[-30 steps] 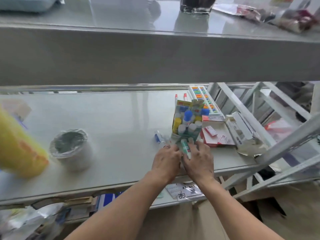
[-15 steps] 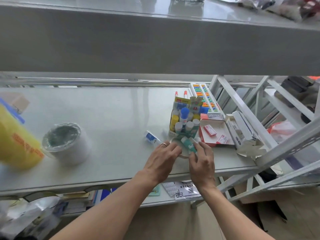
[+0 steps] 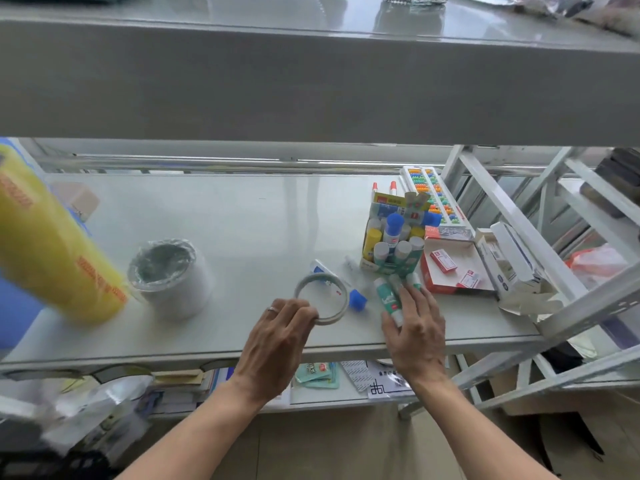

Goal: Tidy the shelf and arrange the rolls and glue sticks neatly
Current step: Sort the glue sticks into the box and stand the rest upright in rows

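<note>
My left hand [image 3: 277, 344] grips the near edge of a thin, nearly empty tape ring [image 3: 322, 298] lying on the white shelf [image 3: 242, 230]. My right hand [image 3: 414, 327] holds green-and-white glue sticks [image 3: 388, 299] just in front of the open glue stick box [image 3: 394, 237], which stands packed with several upright sticks. A loose blue-capped glue stick [image 3: 356, 299] lies between the ring and my right hand. Further left stand a white wrapped roll [image 3: 171, 277] and a big yellow roll [image 3: 52, 244].
A red-edged tray with small red boxes [image 3: 450, 268], an abacus box [image 3: 436, 199] and white cartons [image 3: 509, 261] crowd the shelf's right end beside slanted white frame bars [image 3: 512, 216]. An upper shelf [image 3: 311, 81] overhangs. Papers and packets lie on the lower shelf [image 3: 346, 379].
My left hand has slid the tape ring leftward, away from the glue stick box. My right hand stays by the box with the green glue sticks. The view has dipped slightly.
</note>
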Demonstrator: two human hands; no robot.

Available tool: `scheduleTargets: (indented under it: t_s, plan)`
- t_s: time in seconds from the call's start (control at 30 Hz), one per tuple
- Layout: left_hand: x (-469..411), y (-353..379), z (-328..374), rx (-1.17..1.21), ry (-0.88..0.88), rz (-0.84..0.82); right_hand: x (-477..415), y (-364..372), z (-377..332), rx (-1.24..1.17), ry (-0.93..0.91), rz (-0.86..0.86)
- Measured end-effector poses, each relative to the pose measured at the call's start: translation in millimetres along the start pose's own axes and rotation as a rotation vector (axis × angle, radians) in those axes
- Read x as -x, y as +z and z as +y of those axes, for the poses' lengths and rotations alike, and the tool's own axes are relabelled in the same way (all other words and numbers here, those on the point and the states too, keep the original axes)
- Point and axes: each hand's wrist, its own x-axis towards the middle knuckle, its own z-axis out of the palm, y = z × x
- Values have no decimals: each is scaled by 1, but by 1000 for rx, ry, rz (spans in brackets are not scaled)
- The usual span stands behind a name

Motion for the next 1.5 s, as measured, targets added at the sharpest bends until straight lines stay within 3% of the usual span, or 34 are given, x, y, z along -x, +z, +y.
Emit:
scheduleTargets:
  t_s: [0.17, 0.33, 0.53, 0.67, 0.8, 0.93, 1.03, 1.27, 1.5]
  plan:
    - [14, -52, -20, -92, -102, 155, -4, -18, -25, -88, -86, 91]
    - [26, -111, -67, -208, -239, 295, -13, -23, -120, -377, -257, 135]
    - [42, -142, -124, -187, -309, 205, -34, 2, -251, -558, -382, -363]
    - [47, -145, -139, -162, -318, 159, -43, 26, -297, -563, -438, -502]
    - [50, -147, -149, -83, -343, 152, -44, 36, -307, -543, -429, -481]
    - [49, -150, -157, 280, -573, 149, -41, 39, -310, -528, -407, -433]
    - [46, -151, -163, 416, -622, 93, -40, 37, -312, -524, -383, -393]
    - [42, -151, -168, 452, -614, 79, -38, 40, -314, -568, -359, -368]
    - [45, -153, -174, 297, -567, 56, -39, 40, -317, -536, -341, -373]
